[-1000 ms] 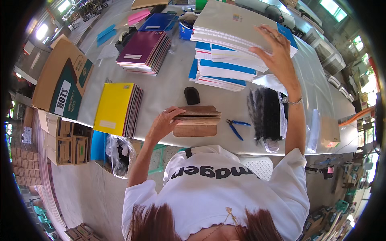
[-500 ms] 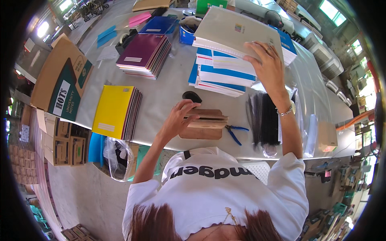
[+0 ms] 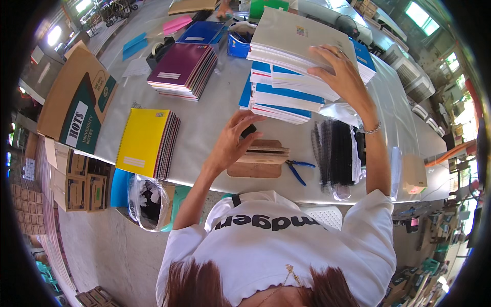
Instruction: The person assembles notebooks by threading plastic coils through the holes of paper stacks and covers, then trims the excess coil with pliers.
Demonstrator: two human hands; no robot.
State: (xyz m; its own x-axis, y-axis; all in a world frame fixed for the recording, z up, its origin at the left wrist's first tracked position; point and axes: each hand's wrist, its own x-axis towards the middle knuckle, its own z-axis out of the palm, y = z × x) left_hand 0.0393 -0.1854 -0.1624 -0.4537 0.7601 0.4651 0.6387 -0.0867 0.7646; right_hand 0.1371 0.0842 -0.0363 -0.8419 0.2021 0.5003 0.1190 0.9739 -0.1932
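My right hand (image 3: pixel 340 74) rests with spread fingers on a grey-covered stack of notebooks (image 3: pixel 286 36), its thumb by the near edge. Beneath lie stacks of blue-and-white bound sheets (image 3: pixel 289 94). My left hand (image 3: pixel 232 143) hovers over the table, fingers apart and holding nothing, its fingertips close to the lower blue-and-white stack. Partly hidden behind its fingers is a small black object (image 3: pixel 249 131). Just right of that hand sits a slotted wooden block (image 3: pixel 255 170), with blue-handled pliers (image 3: pixel 296 171) beside it. A bundle of black binding coils (image 3: pixel 338 153) lies farther right.
Yellow spiral notebooks (image 3: pixel 146 138) and purple notebooks (image 3: pixel 179 64) stand stacked on the left. A large cardboard box (image 3: pixel 71 87) leans at the table's left edge. Behind are a tape dispenser (image 3: pixel 157 52) and a blue bin (image 3: pixel 238 47). Another person's hand (image 3: pixel 223 9) shows at the far edge.
My left hand has moved up and away from the wooden block toward the blue-and-white stack. My right hand has shifted slightly on the grey cover. Another person's hand has appeared at the far edge.
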